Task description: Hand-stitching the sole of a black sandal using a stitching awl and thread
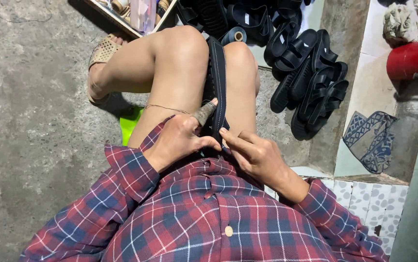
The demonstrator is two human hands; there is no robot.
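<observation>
Sandal (217, 82) lies lengthwise between knees, toe pointing away.

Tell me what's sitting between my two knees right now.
In the head view, a dark sandal sole stands on edge between your knees; left hand and right hand hold its near end.

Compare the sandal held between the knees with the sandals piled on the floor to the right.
The held sandal stands on edge, clamped between the knees, with the left hand and right hand on its near end; the piled sandals lie loose and overlapping on the floor, untouched. The held sandal shows its sole edge with pale stitching; the piled sandals show their straps. Both are black.
</observation>
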